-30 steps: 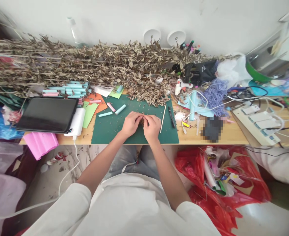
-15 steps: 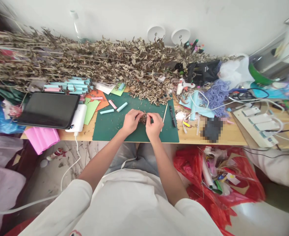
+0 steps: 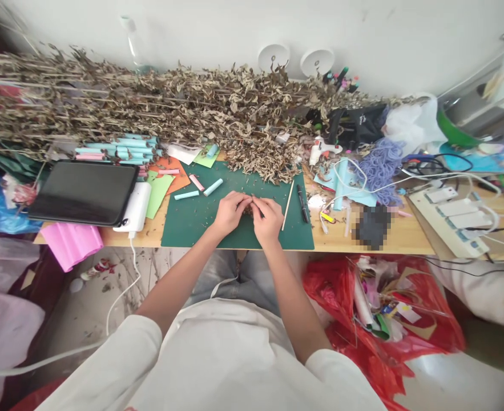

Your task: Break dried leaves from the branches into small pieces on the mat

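Observation:
Above the green cutting mat (image 3: 192, 225), my left hand (image 3: 231, 214) and my right hand (image 3: 269, 220) meet fingertip to fingertip, both closed in a pinch. Bits of brown dried leaves (image 3: 248, 210) show between and under the fingers, which partly hide them. Just beyond lies a loose heap of dried leaves (image 3: 260, 160). To the left on the mat are blue paper rolls (image 3: 213, 187) and a pink paper roll (image 3: 197, 182). A thin wooden stick (image 3: 287, 205) and a black pen (image 3: 302, 204) lie right of my right hand.
Dried leafy stalks (image 3: 127, 103) line the back of the table. A black tablet (image 3: 84, 192) rests at left beside a white power bank (image 3: 134, 208). On the right are a glue gun (image 3: 322, 149), purple yarn (image 3: 382, 171) and a power strip (image 3: 448, 217). A red bag (image 3: 333, 291) sits below.
My fingertips have drawn closer together, covering more of the dried leaves that showed between them. The things on the table have stayed in place.

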`<state>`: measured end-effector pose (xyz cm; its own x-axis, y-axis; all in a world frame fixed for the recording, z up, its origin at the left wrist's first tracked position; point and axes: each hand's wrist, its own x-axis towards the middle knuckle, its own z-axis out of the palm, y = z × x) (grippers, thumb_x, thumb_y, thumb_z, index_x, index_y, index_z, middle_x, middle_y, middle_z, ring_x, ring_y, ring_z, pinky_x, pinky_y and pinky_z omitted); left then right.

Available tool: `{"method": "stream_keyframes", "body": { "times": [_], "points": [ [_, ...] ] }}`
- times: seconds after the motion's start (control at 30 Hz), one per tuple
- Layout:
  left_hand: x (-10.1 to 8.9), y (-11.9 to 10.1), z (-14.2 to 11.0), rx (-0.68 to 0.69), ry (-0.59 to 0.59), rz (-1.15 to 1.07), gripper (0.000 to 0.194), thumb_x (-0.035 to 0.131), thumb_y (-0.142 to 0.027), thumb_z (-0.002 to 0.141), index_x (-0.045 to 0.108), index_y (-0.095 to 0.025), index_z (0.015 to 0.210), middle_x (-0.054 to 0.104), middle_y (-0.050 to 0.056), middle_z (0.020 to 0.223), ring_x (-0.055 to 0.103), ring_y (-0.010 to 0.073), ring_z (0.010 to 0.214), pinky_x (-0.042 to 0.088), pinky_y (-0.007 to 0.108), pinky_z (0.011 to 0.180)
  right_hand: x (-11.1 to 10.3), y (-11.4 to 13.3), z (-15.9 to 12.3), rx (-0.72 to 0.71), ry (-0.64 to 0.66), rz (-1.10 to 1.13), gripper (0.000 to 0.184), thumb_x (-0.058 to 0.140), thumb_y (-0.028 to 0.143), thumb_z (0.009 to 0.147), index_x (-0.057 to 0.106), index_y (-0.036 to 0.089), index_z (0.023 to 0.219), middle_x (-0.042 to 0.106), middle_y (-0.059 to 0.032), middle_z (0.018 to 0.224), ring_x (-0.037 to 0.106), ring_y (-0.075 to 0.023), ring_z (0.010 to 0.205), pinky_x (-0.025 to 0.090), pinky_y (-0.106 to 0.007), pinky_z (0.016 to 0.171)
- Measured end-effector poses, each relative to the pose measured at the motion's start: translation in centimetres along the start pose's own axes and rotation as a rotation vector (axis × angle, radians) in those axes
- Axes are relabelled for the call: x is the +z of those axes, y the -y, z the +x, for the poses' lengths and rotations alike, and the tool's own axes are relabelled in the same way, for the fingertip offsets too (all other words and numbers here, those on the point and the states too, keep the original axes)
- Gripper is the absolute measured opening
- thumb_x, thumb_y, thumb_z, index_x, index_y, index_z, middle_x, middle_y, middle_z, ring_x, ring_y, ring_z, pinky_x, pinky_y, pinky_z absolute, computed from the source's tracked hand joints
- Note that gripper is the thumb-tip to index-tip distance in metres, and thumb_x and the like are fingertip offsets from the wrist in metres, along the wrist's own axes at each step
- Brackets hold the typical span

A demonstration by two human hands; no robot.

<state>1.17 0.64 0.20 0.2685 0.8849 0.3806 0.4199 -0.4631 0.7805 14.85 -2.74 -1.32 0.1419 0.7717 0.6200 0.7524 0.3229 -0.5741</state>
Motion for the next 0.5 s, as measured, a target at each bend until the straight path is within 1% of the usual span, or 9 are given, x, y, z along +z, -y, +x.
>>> {"method": "stream_keyframes", "body": {
  "times": [0.13, 0.33, 0.5],
  "points": [
    [0.05, 0.08, -0.05, 0.003, 0.018, 0.033, 0.024, 0.051, -0.029, 0.098, 0.071, -0.020, 0.091, 0.072, 0.004, 0.084, 0.061, 0.0181, 0.081, 0.049, 0.031, 0.079, 0.07, -0.02, -0.09, 0.015, 0.007, -0.047, 0.023, 0.053, 0.031, 0.096, 0.075, 0.024, 0.095, 0.075, -0.0054, 0.091, 0.068, -0.0178, 0.085, 0.048, -0.035, 0.081],
    [-0.08, -0.36, -0.07, 0.026, 0.026, 0.025, 0.020, 0.052, -0.028, 0.097, 0.071, -0.020, 0.097, 0.073, 0.005, 0.092, 0.063, 0.0182, 0.088, 0.049, 0.032, 0.085, -0.08, 0.46, -0.06, 0.057, -0.020, -0.063, 0.022, 0.054, 0.028, 0.095, 0.074, 0.022, 0.091, 0.074, -0.0065, 0.089, 0.068, -0.0184, 0.084, 0.045, -0.035, 0.080],
    [-0.07, -0.49, -0.08, 0.045, -0.007, 0.025, 0.015, 0.057, -0.026, 0.095, 0.070, -0.019, 0.092, 0.072, 0.004, 0.084, 0.061, 0.0171, 0.082, 0.049, 0.031, 0.079, -0.25, 0.77, 0.13, 0.065, -0.001, -0.086, 0.021, 0.054, 0.027, 0.094, 0.073, 0.021, 0.091, 0.074, -0.0059, 0.087, 0.068, -0.0180, 0.083, 0.046, -0.033, 0.080]
  ]
}}
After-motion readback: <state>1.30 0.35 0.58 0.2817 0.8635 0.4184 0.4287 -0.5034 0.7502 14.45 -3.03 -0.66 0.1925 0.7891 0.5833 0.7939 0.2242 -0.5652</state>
